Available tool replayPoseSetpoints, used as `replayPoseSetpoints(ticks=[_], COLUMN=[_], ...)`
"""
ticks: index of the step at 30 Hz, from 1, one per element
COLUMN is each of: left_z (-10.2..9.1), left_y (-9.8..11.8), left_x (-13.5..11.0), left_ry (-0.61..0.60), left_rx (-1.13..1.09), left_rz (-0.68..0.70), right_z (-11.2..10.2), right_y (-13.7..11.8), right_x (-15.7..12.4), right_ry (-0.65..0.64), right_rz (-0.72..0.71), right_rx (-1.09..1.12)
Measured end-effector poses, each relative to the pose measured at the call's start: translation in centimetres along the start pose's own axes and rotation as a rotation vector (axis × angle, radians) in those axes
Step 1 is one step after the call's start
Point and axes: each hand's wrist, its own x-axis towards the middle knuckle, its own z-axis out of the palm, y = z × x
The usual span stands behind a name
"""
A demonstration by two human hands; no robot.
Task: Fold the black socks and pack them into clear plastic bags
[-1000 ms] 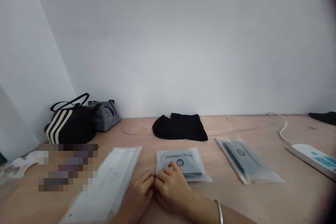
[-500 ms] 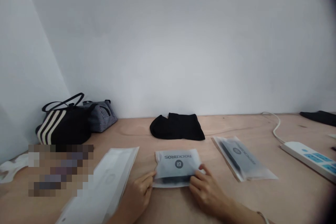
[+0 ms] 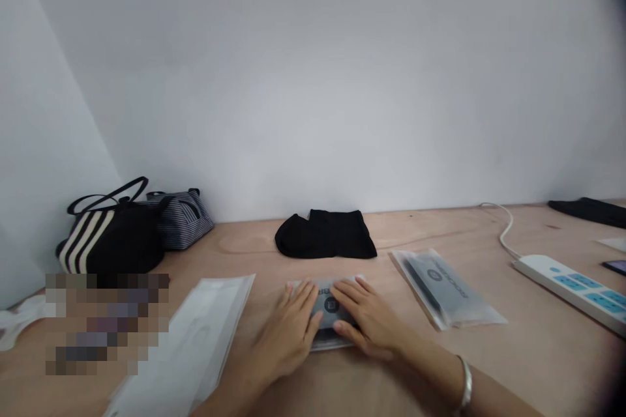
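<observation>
A frosted plastic packet printed ROCKBROS (image 3: 331, 305) lies on the plywood table (image 3: 489, 365), with a dark item inside it. My left hand (image 3: 287, 329) presses on its left part, and my right hand (image 3: 364, 316), with a silver bangle (image 3: 464, 384) on the wrist, grips its right part. Fingers of both hands almost meet over the packet and hide most of its print. A long white flat packet (image 3: 193, 339) lies just left of my left hand. A second frosted packet (image 3: 443, 290) lies to the right of my right hand, untouched.
A folded black cloth (image 3: 323, 236) lies at the back, by the wall. Back left stand a striped black tote bag (image 3: 110, 241) and a striped grey pouch (image 3: 178, 221). On the right are a white power strip (image 3: 562, 290) with its cable and a black cloth (image 3: 589, 210). A pixelated patch (image 3: 107, 322) covers the left.
My hands have moved in from the packet's two edges and now lie over its middle, covering most of it. The whole scene has shifted slightly left and tilted in view.
</observation>
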Motion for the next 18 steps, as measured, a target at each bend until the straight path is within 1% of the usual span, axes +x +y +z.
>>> replayPoseSetpoints(ticks=[3, 6, 9, 12, 14, 18], left_z=[2.3, 3.9, 4.4, 4.3, 4.2, 3.9], left_y=[-0.3, -1.4, -2.1, -2.1, -2.1, -2.5], left_x=[1.6, 1.8, 1.5, 1.5, 1.5, 1.5], left_ry=[-0.039, -0.065, -0.078, -0.075, -0.024, 0.163], left_rx=[0.028, 0.008, -0.054, -0.161, -0.293, -0.566], left_rz=[-0.058, -0.070, -0.088, -0.118, -0.153, -0.279], right_z=[1.4, 2.2, 2.4, 2.4, 2.5, 2.1], right_y=[0.6, 1.2, 1.5, 1.6, 1.8, 1.8], right_x=[1.6, 1.9, 1.8, 1.7, 1.7, 1.4], right_ry=[-0.147, -0.237, -0.265, -0.291, -0.295, -0.299], right_rz=[-0.005, 0.002, 0.006, 0.005, 0.014, -0.025], right_rx=[0.037, 0.075, 0.109, 0.140, 0.155, 0.159])
